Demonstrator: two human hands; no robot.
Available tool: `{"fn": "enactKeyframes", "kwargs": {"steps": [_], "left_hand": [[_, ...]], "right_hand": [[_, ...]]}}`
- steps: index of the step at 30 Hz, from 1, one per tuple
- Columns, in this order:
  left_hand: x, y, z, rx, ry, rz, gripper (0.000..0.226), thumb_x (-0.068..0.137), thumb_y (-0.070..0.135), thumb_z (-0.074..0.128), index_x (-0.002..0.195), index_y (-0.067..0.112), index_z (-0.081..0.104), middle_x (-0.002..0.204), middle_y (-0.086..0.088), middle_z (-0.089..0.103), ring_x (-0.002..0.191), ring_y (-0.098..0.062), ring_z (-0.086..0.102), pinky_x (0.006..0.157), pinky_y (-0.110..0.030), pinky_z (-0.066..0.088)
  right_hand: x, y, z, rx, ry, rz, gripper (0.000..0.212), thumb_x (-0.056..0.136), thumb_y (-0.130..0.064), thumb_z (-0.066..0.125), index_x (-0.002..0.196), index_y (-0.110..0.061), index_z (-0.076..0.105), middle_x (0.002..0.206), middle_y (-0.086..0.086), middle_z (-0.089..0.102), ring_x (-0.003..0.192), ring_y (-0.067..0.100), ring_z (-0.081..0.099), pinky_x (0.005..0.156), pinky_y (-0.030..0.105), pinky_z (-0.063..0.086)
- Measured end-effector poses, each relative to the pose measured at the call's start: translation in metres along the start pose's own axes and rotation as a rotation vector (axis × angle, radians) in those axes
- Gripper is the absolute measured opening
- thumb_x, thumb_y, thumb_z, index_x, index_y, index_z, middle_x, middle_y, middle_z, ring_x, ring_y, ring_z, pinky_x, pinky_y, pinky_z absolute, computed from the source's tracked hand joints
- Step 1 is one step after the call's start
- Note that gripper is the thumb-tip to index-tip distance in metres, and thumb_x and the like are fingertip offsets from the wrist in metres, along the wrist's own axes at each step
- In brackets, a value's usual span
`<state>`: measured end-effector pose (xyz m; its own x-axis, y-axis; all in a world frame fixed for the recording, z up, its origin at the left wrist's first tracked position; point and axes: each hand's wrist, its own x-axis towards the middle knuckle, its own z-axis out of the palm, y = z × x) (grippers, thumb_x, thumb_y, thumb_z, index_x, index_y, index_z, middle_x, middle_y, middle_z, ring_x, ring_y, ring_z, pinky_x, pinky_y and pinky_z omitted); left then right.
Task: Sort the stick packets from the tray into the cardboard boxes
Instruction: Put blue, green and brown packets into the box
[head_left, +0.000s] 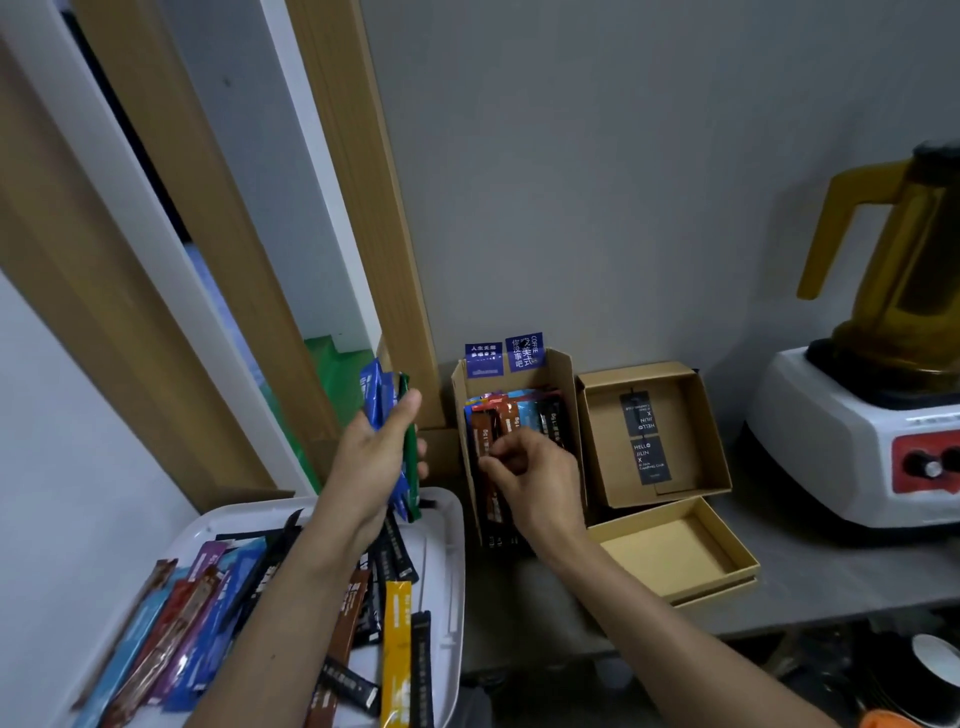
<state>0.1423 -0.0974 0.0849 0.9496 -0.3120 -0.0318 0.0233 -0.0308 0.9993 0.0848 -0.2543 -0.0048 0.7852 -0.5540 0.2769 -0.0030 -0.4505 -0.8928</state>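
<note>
A white tray (447, 545) at the lower left holds several stick packets (208, 613) in blue, brown, black, purple and yellow. My left hand (374, 467) grips a bunch of blue and green packets (387, 410) above the tray's far edge. To its right stands a tall cardboard box (566, 395) with several packets upright inside. My right hand (530, 478) reaches into it and pinches a brown packet (480, 434). A second cardboard box (696, 447) to the right holds two black packets (644, 441).
An open, shallow cardboard lid (675, 556) lies in front of the second box on the grey counter (831, 561). A blender (883, 338) with an amber jug stands at the right. A wooden door frame (363, 208) rises behind the tray.
</note>
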Motion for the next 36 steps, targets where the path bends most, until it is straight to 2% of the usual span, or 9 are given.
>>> {"fn": "enactKeyframes", "kwargs": {"steps": [3, 6, 9, 12, 15, 18, 22, 29, 36], "left_hand": [[-0.003, -0.007, 0.002, -0.072, 0.024, -0.057, 0.023, 0.100, 0.022, 0.061, 0.120, 0.011, 0.055, 0.083, -0.008, 0.058, 0.071, -0.017, 0.061, 0.061, -0.032, 0.054], [-0.006, -0.009, 0.006, -0.136, 0.029, -0.092, 0.028, 0.100, 0.010, 0.055, 0.127, 0.007, 0.051, 0.085, -0.014, 0.059, 0.078, -0.025, 0.063, 0.059, -0.030, 0.057], [-0.008, -0.009, 0.008, -0.237, 0.036, -0.088, 0.030, 0.100, 0.007, 0.056, 0.130, 0.005, 0.052, 0.095, -0.019, 0.064, 0.091, -0.033, 0.069, 0.063, -0.030, 0.062], [-0.011, -0.009, 0.012, -0.175, -0.011, -0.042, 0.025, 0.099, 0.012, 0.063, 0.123, 0.010, 0.060, 0.100, -0.012, 0.074, 0.082, -0.016, 0.076, 0.062, -0.026, 0.060], [-0.015, -0.011, 0.017, -0.090, -0.080, 0.000, 0.020, 0.096, 0.017, 0.067, 0.116, 0.016, 0.065, 0.091, 0.001, 0.079, 0.077, -0.008, 0.075, 0.063, -0.026, 0.055], [-0.015, -0.013, 0.026, -0.090, -0.122, 0.005, 0.026, 0.091, 0.017, 0.073, 0.116, 0.015, 0.066, 0.100, -0.004, 0.080, 0.094, -0.022, 0.076, 0.078, -0.040, 0.059], [-0.012, -0.011, 0.035, -0.070, -0.068, 0.036, 0.019, 0.086, 0.025, 0.079, 0.099, 0.021, 0.066, 0.079, 0.010, 0.077, 0.079, -0.007, 0.071, 0.062, -0.027, 0.049], [-0.001, -0.006, 0.031, -0.050, 0.000, 0.098, 0.020, 0.084, 0.018, 0.081, 0.103, 0.021, 0.076, 0.091, -0.003, 0.078, 0.082, -0.013, 0.069, 0.053, -0.019, 0.045], [-0.005, 0.001, 0.040, -0.106, -0.031, 0.136, 0.019, 0.093, 0.027, 0.072, 0.107, 0.015, 0.073, 0.093, -0.012, 0.077, 0.076, -0.017, 0.062, 0.048, -0.016, 0.042]], "right_hand": [[-0.004, 0.008, 0.001, -0.119, 0.020, -0.087, 0.019, 0.088, -0.025, 0.080, 0.103, -0.028, 0.069, 0.109, -0.014, 0.060, 0.090, 0.001, 0.065, 0.078, 0.019, 0.059], [-0.010, 0.014, 0.001, -0.276, -0.069, -0.158, 0.024, 0.090, -0.024, 0.077, 0.113, -0.026, 0.073, 0.126, -0.010, 0.063, 0.115, 0.007, 0.062, 0.098, 0.027, 0.056], [-0.015, 0.013, -0.005, -0.286, -0.057, -0.196, 0.023, 0.090, -0.026, 0.077, 0.113, -0.026, 0.076, 0.123, -0.010, 0.067, 0.117, 0.008, 0.063, 0.099, 0.036, 0.058], [-0.022, 0.005, -0.018, -0.090, 0.005, -0.150, 0.017, 0.091, -0.035, 0.073, 0.108, -0.030, 0.075, 0.111, -0.019, 0.068, 0.108, 0.001, 0.065, 0.090, 0.032, 0.061], [-0.033, -0.011, -0.035, 0.213, -0.128, -0.040, 0.017, 0.090, -0.040, 0.075, 0.104, -0.029, 0.074, 0.100, -0.016, 0.073, 0.100, 0.003, 0.069, 0.083, 0.028, 0.061], [-0.037, -0.021, -0.041, 0.293, -0.273, 0.004, 0.020, 0.087, -0.031, 0.082, 0.104, -0.025, 0.074, 0.099, -0.011, 0.075, 0.096, 0.005, 0.071, 0.079, 0.024, 0.060], [-0.035, -0.017, -0.047, 0.458, -0.261, 0.112, 0.009, 0.096, -0.009, 0.069, 0.103, -0.014, 0.072, 0.098, 0.003, 0.076, 0.090, 0.013, 0.073, 0.072, 0.026, 0.059], [-0.040, -0.012, -0.065, 0.692, -0.311, 0.251, 0.020, 0.104, -0.010, 0.055, 0.117, -0.007, 0.070, 0.098, 0.003, 0.078, 0.080, 0.014, 0.074, 0.068, 0.025, 0.057], [-0.038, -0.002, -0.069, 0.727, -0.258, 0.160, 0.022, 0.091, 0.002, 0.070, 0.112, -0.004, 0.066, 0.108, 0.017, 0.067, 0.096, 0.018, 0.070, 0.078, 0.029, 0.060]]}}
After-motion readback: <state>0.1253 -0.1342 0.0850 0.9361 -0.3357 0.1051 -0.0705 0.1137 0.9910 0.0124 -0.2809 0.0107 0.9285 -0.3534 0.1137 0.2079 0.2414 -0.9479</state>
